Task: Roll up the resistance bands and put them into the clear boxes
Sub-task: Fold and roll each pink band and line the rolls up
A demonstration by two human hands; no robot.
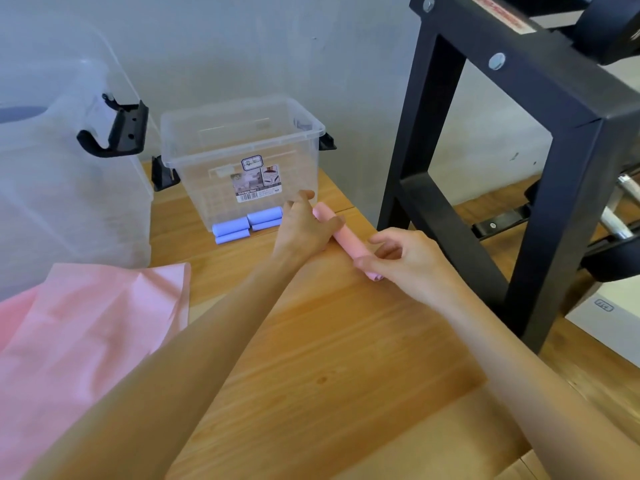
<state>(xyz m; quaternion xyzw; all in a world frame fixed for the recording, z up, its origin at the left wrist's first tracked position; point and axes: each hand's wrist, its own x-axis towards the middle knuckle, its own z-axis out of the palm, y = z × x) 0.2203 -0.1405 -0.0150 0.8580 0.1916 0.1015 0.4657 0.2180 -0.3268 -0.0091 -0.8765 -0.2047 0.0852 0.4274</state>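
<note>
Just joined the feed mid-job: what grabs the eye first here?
Both hands meet on a pink rolled band on the wooden table: the left hand presses its far end, the right hand pinches its near end. Behind them, the small clear box stands open with blue rolls at its base. An unrolled pink band lies at the left.

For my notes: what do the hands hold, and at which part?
Pink rolled band: left hand rests on its far end, right hand pinches its near end.
</note>
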